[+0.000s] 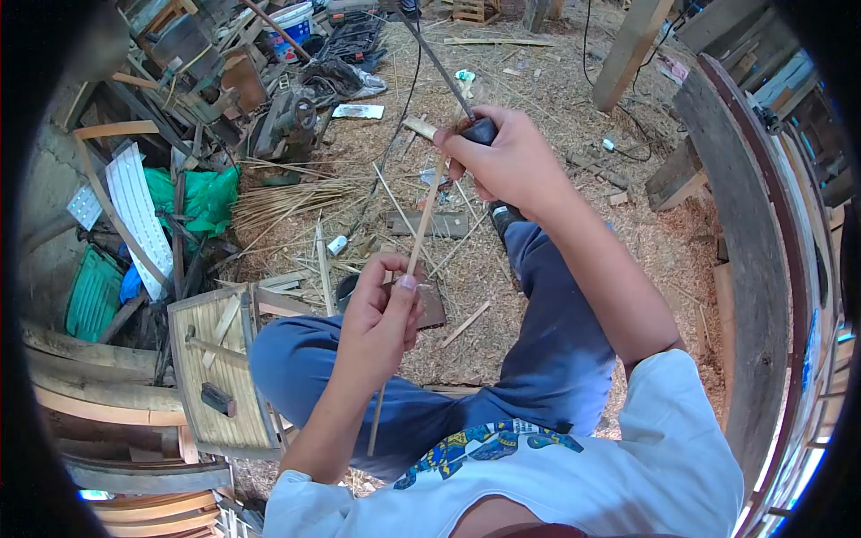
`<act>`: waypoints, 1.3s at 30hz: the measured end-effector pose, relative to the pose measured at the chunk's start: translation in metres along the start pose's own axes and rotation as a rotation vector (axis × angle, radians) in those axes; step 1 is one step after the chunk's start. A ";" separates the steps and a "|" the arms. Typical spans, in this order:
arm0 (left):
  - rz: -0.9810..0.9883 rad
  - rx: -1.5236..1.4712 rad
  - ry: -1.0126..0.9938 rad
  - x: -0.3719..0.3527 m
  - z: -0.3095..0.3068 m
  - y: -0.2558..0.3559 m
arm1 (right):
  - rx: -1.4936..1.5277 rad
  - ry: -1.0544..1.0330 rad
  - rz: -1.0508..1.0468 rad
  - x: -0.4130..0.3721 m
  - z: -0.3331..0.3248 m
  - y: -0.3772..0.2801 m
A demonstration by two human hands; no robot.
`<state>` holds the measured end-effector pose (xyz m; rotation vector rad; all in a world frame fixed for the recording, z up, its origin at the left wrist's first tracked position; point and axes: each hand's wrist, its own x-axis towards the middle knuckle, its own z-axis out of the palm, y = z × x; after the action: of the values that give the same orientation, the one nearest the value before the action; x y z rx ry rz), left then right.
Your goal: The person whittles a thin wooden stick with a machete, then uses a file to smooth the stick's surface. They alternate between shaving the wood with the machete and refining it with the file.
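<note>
A thin wooden strip [421, 229] runs slantwise between my two hands, its lower end hanging over my lap. My left hand [386, 314] pinches it near the middle between thumb and fingers. Higher up, my right hand [502, 157] is wrapped round the dark handle [481, 132] of a tool with a long dark blade [434, 65] pointing up and away. The strip's upper end meets my right fingers, beside a short flat piece of wood [419, 127]. How the blade touches the strip is hidden.
A bundle of thin strips [291, 202] lies on the shavings-covered floor. At the left is a wooden stool [211, 408] with a hammer and a dark block on it. Posts [632, 54] and a long plank [762, 296] stand at the right. A cable [395, 134] crosses the floor.
</note>
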<state>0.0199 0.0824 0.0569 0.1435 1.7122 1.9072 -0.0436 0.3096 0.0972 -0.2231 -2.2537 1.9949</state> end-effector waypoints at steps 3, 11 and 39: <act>-0.040 0.058 -0.005 -0.003 0.000 0.013 | 0.003 -0.006 -0.037 0.005 -0.003 0.007; 0.211 0.362 -0.037 0.003 -0.011 0.020 | 0.175 -0.023 0.007 0.000 -0.015 -0.005; 0.173 0.276 -0.026 0.003 -0.028 -0.003 | 0.584 0.254 0.046 0.020 -0.034 0.016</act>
<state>0.0065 0.0594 0.0489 0.4320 1.9946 1.7675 -0.0562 0.3484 0.0858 -0.4334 -1.4563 2.3812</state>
